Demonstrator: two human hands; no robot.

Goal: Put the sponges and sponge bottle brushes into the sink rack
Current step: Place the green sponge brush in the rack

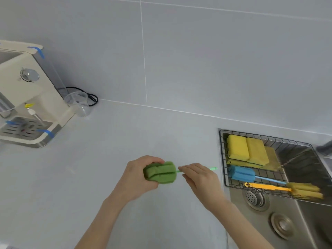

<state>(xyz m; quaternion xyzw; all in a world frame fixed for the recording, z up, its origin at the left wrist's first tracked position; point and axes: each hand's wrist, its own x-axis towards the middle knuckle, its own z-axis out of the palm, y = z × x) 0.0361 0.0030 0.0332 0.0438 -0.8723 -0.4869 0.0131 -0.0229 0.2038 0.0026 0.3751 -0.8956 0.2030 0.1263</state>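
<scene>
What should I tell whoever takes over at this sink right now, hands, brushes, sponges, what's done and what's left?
Left hand: grip closed around the foam head of the green bottle brush, over the counter.
Right hand: fingers on that brush's green handle.
Sink rack: already holds the yellow sponges, the blue bottle brush and the yellow bottle brush.
Done: everything in view but the green brush.
Left: carry the green brush right and lay it in the rack.

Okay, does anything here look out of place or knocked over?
Yes: a clear plastic cup lies tipped on its side on the counter, leaning against the water dispenser. No spill shows.
</scene>
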